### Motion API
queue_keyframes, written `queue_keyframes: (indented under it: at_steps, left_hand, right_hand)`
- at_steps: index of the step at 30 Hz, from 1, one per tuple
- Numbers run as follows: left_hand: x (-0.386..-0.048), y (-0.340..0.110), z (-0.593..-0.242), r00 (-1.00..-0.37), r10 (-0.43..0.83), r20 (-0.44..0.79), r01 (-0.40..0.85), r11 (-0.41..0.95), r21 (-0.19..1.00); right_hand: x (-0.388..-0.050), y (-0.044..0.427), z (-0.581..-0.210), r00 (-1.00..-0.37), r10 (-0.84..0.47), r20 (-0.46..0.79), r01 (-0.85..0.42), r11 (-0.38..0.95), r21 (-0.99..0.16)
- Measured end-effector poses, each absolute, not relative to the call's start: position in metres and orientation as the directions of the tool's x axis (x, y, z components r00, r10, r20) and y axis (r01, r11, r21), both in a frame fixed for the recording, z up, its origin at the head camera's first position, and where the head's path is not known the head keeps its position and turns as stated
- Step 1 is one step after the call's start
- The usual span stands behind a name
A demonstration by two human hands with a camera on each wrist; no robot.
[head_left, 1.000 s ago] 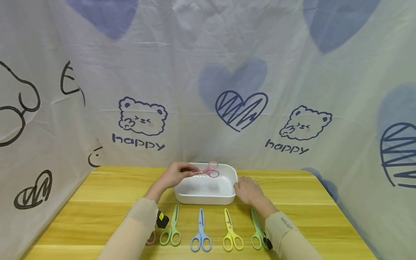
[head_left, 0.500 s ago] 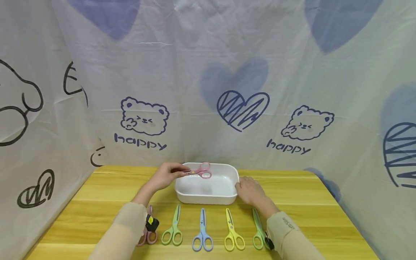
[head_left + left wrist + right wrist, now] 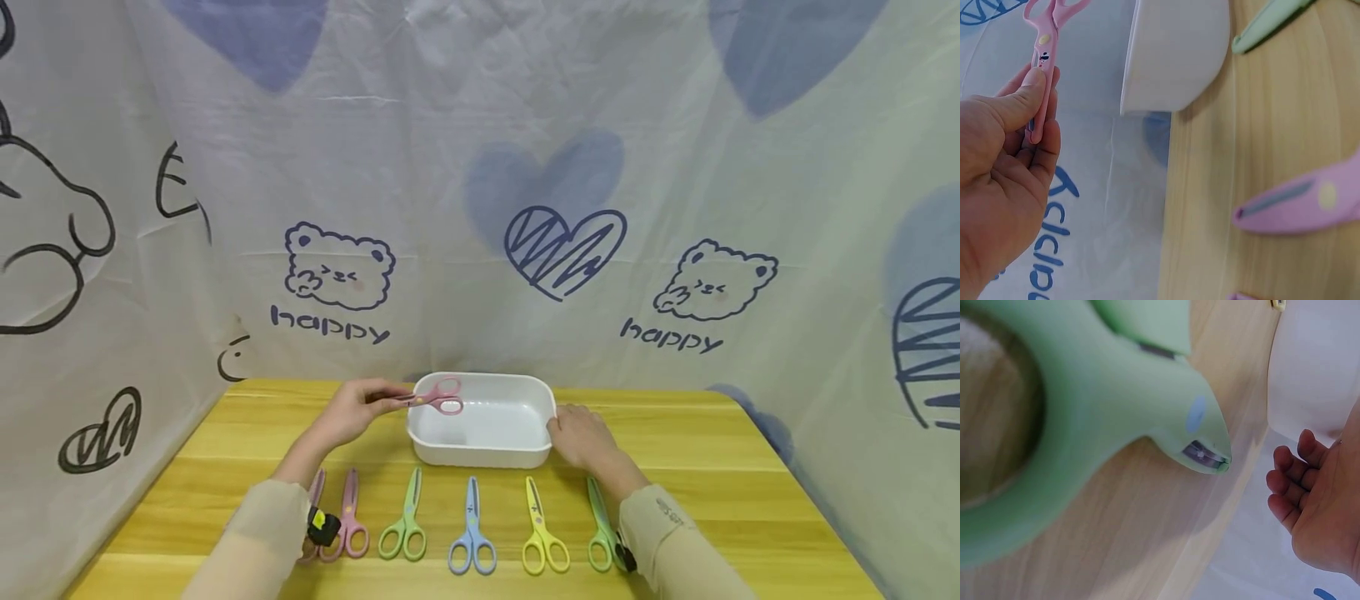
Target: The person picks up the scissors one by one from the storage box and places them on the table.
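Note:
My left hand [image 3: 352,412] pinches pink scissors [image 3: 429,399] by the blade end, thumb against fingers. Their ring handles point right, over the left end of a white plastic box [image 3: 480,457]. The left wrist view shows a yellow pivot and a small dark print on them. At the box's right end, my right hand [image 3: 581,435] grips the rim; the right wrist view shows its fingers curled beside the wall, the thumb mostly hidden. Nearer me lie pink scissors [image 3: 350,515] and a second pink pair [image 3: 317,487], partly covered by the left wrist camera.
Green scissors [image 3: 406,523], blue scissors [image 3: 472,530], yellow scissors [image 3: 537,528] and another green pair [image 3: 597,521] continue the row, blades away from me. The wooden table [image 3: 675,467] ends at a printed cloth [image 3: 480,317] behind the box.
My left hand has moved left with the pink scissors, from over the box toward its left rim. More pink scissors show beside the left wrist. The right hand stays at the box.

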State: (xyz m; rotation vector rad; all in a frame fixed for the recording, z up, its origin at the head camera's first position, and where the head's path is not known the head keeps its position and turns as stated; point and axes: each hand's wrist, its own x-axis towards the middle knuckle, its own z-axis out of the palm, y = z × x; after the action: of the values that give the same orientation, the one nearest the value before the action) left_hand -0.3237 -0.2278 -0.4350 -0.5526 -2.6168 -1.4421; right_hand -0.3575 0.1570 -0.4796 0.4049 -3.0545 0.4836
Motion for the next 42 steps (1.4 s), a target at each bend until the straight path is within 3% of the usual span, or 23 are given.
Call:
queue_keyframes:
  at_steps: [42]
  left_hand:
    - [-0.246,-0.361,-0.459,-0.973,0.098,0.209,0.221,0.646,0.731]
  right_hand:
    - [-0.358,0.157,-0.48,-0.963,-0.258,0.077,-0.269,0.915,-0.299]
